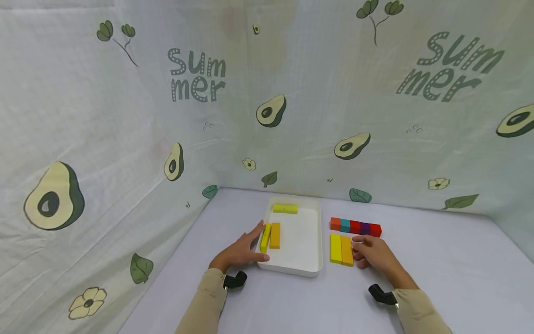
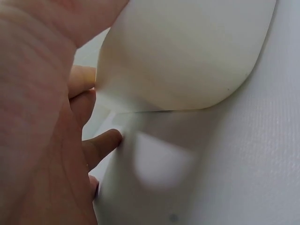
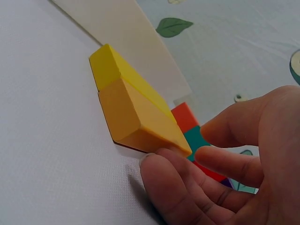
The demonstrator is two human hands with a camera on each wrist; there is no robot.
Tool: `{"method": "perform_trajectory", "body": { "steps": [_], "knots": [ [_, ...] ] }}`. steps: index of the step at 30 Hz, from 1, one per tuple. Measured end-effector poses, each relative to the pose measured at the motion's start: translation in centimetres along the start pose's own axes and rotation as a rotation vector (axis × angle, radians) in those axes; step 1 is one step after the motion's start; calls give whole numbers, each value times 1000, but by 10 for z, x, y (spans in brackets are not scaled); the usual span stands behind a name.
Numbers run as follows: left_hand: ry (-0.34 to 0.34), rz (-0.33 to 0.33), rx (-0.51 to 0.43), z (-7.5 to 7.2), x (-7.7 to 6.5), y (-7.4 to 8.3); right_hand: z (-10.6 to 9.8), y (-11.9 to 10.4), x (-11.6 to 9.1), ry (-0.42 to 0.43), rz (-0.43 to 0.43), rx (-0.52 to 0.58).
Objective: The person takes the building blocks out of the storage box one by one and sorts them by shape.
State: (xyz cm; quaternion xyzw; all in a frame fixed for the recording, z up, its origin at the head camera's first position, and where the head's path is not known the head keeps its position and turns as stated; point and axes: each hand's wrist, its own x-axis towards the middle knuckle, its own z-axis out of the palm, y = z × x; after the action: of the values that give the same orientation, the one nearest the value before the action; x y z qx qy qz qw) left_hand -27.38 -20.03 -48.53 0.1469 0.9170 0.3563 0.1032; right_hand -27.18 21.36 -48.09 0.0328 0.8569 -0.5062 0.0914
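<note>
My left hand (image 1: 239,252) rests against the left side of a white tray (image 1: 298,268), its fingers spread along the rim and the thumb at the front corner. Inside lie a yellow-green block (image 1: 285,209) at the back, a yellow block (image 1: 265,238) along the left wall and an orange block (image 1: 275,235) beside it. Right of the tray, another yellow block (image 1: 335,248) and an orange block (image 3: 136,117) lie side by side. My right hand (image 1: 375,255) is at the orange one's right side, fingers loosely bent and thumb apart. Fingertips lie close to it; contact is unclear.
Behind the two outer blocks stands a row of small coloured cubes (image 1: 355,227) in orange-red, teal, red and purple. A white cloth covers the table (image 1: 292,306). A printed curtain (image 1: 308,153) hangs behind and at the left.
</note>
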Motion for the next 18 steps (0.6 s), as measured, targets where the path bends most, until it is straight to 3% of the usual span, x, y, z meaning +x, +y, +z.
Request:
{"method": "perform_trajectory", "body": {
  "steps": [18],
  "knots": [
    [14, 20, 22, 2, -4, 2, -1, 2, -1, 2, -1, 38]
  ]
}}
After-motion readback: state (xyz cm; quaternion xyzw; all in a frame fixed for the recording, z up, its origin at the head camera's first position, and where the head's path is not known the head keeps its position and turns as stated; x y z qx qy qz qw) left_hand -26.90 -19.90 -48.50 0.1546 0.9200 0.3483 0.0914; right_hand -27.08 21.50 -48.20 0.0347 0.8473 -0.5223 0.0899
